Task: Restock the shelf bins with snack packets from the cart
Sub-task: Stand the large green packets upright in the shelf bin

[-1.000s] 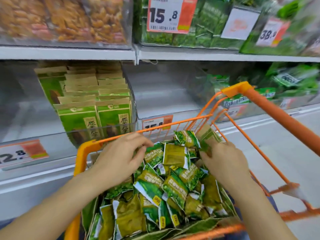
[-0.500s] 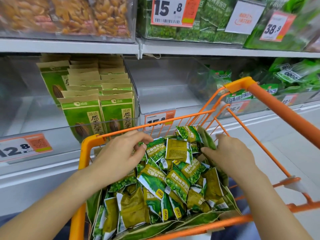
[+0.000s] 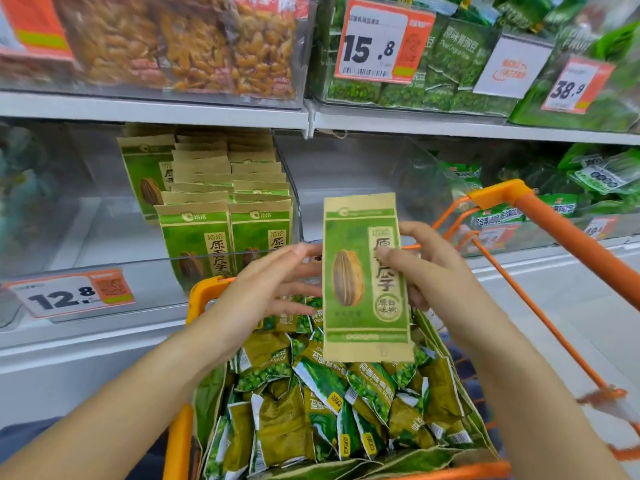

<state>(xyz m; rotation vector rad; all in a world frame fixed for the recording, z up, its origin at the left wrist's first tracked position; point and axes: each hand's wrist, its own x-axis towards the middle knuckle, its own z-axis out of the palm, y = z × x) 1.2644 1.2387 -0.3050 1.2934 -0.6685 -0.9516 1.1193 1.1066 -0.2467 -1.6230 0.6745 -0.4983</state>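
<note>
A tall green and tan sunflower-seed packet (image 3: 360,271) stands upright above the orange cart (image 3: 568,237). My right hand (image 3: 429,271) grips its right edge, thumb on the front. My left hand (image 3: 273,285) is beside the packet's left edge with fingers straight, fingertips at or just behind that edge. Several small green pea packets (image 3: 329,410) fill the cart below. In the clear shelf bin (image 3: 104,271) behind, rows of matching sunflower-seed packets (image 3: 221,223) stand upright. The bin (image 3: 346,174) to its right looks bare.
A price tag reading 12.8 (image 3: 69,294) hangs on the left bin's front. The upper shelf holds bags of orange-brown snacks (image 3: 194,46) and green pea bags (image 3: 450,64) with a 15.8 tag (image 3: 381,39). More green packets (image 3: 595,178) fill the right bin.
Both hands have risen out of the cart's pile. My right hand has pulled up a tall sunflower-seed packet and now holds it upright above the cart.
</note>
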